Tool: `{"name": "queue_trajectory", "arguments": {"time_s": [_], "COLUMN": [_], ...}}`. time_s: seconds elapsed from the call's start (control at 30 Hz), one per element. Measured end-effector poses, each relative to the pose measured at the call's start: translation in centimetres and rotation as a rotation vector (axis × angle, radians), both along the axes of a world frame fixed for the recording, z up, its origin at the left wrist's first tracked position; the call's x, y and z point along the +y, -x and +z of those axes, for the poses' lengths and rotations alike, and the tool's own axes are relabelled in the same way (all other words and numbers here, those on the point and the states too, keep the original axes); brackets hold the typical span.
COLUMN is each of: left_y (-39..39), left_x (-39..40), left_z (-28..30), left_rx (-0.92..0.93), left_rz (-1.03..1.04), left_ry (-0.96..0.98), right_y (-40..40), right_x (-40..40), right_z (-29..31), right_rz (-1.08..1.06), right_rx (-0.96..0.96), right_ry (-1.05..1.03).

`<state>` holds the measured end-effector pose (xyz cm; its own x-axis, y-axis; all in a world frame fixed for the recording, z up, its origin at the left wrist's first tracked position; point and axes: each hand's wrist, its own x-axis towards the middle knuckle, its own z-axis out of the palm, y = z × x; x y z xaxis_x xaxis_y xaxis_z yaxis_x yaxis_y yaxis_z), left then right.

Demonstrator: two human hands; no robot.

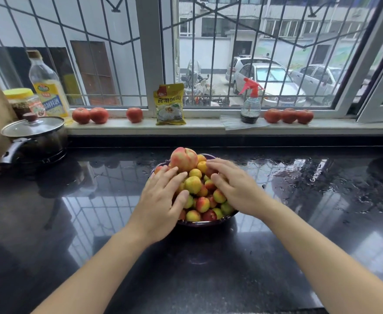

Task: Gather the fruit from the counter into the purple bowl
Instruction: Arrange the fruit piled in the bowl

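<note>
**Q:** Where is the fruit, and what holds it?

**A:** The small fruit [193,185], yellow-green with red blush, is heaped in the purple bowl [205,222], which stands on the black counter [276,257] in front of me. Only the bowl's near rim and a sliver of its far edge show beneath the pile. One much larger peach [183,159] sits on top at the far side of the heap.

**Q:** And your hands?

**A:** My left hand [161,207] lies flat on the left slope of the pile, fingers spread and touching the fruit, the fingertips reaching up to the base of the peach. My right hand [233,189] rests on the right slope, fingers loosely curved over the fruit. Neither hand is closed around any single piece; both are open, palms down, pressing lightly on the mound.

**Q:** What lies farther out?

**A:** The counter is glossy, with water droplets to the right of the bowl. At the left stands a lidded pot [35,137]. Behind it are an oil bottle [47,87] and a yellow-capped jar [21,102]. On the windowsill [208,125] sit six tomatoes [135,114], in a pair, a single and a row of three, with a yellow packet [170,105] and a red-topped spray bottle [251,103] between them.
</note>
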<state>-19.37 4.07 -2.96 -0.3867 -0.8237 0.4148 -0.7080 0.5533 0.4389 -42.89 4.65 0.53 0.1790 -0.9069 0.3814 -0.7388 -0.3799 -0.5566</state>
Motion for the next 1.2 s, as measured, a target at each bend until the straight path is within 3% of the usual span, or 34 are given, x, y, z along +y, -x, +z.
{"name": "queue_trajectory", "arguments": {"time_s": [0.1, 0.17, 0.27, 0.37, 0.43, 0.5, 0.63, 0.8, 0.93, 1.07, 1.13, 1.2], "left_y": [0.5, 1.0, 1.0, 0.8, 0.8, 0.9, 0.8, 0.7, 0.1, 0.3, 0.4, 0.5], "left_x": [0.4, 0.5, 0.7, 1.0, 1.2, 1.1, 0.4, -0.8, -1.7, -1.9, -2.2, -2.5], "left_z": [0.4, 0.4, 0.1, -0.1, -0.1, 0.1, 0.7, 1.0, 1.6, 1.7, 1.5, 1.0], "left_rx": [-0.005, -0.047, -0.033, -0.016, -0.090, -0.077, -0.043, -0.149, -0.042, 0.228, 0.310, 0.250], "left_rz": [-0.031, -0.084, -0.127, -0.132, -0.104, -0.035, 0.220, 0.220, 0.188, 0.203, 0.235, 0.247], "left_ry": [0.066, 0.120, 0.166, 0.098, 0.040, 0.002, -0.163, -0.229, -0.290, -0.367, -0.382, -0.364], "right_y": [-0.8, -1.0, -0.1, 0.5, -0.1, -0.7, 0.2, 1.1, 0.7, 1.8, 2.2, 2.2], "right_x": [1.4, 1.7, 1.5, 1.1, 0.8, 0.6, -0.9, -3.4, -3.7, -3.4, -3.1, -2.5], "right_z": [-0.2, -0.4, 0.2, 0.3, -0.3, -1.0, -0.1, 0.1, 0.7, 1.0, 0.7, -0.2], "right_rz": [0.095, 0.109, -0.039, -0.136, -0.072, 0.024, -0.106, -0.139, -0.063, -0.152, -0.200, -0.184], "right_rx": [-0.025, -0.184, -0.447, -0.271, -0.005, 0.127, -0.025, 0.115, 0.115, -0.306, -0.310, -0.224], "right_ry": [0.052, 0.050, 0.039, -0.064, -0.079, -0.073, -0.079, -0.313, -0.302, -0.248, -0.284, -0.336]}}
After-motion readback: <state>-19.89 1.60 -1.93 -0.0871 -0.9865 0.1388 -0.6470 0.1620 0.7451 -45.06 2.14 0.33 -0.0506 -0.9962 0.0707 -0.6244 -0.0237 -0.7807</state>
